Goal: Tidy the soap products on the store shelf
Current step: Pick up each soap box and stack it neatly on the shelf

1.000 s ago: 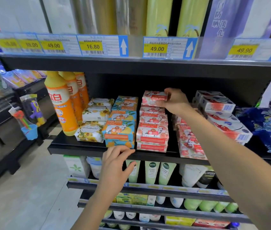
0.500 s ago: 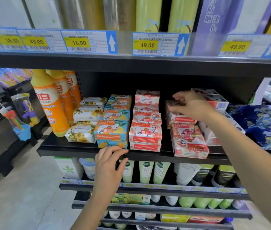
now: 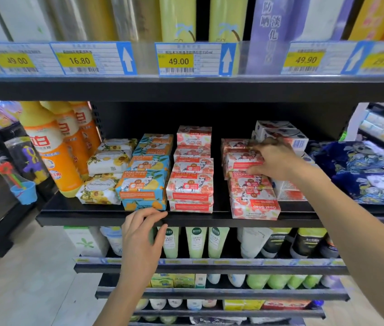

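Entry: red-and-white paper-wrapped soap bars, uneven stack, centre-right of frame. My right hand grips the top bar; my left hand holds the black metal shelf lip. Risk: a careless shove could topple the stack off the edge.

Your left hand and right hand are bare, and so are your left forearm and right forearm, out to the edge of view. Your fingers are slim.
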### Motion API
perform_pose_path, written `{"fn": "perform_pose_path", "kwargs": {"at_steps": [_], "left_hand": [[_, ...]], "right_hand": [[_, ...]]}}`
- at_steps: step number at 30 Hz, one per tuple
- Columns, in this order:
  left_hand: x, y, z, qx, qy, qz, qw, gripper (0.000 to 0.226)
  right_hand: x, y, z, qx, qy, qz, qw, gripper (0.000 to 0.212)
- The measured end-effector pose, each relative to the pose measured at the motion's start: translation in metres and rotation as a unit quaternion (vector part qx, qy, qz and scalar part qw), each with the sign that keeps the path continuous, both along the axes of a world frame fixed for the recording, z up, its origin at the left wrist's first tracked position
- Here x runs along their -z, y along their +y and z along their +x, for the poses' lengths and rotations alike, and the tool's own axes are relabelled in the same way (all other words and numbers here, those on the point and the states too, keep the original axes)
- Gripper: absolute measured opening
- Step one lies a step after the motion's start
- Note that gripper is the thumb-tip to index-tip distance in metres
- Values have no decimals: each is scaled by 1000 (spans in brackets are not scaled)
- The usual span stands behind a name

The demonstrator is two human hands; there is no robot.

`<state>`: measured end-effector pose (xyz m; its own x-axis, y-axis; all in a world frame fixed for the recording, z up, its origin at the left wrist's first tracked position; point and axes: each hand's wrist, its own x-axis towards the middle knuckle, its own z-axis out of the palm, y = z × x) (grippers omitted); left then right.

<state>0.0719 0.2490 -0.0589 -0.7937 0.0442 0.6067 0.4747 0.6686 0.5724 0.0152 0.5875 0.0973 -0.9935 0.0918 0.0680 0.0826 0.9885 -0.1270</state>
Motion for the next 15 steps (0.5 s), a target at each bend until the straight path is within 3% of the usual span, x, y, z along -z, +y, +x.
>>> {"fn": "perform_pose_path", "kwargs": {"at_steps": [9,12,15], "left_hand": [[-9,5,9,-18,-12,0,1000,30],[-16,13,17,-27,-1,10,1000,31],[-32,38,35,28,23,6,999,31]], "right_hand": [[4,4,1,-12,38,-9,999,73],[3,0,11,-4,95,-25,995,77],[6,-1,26,-14,149,-73,986,78]]}}
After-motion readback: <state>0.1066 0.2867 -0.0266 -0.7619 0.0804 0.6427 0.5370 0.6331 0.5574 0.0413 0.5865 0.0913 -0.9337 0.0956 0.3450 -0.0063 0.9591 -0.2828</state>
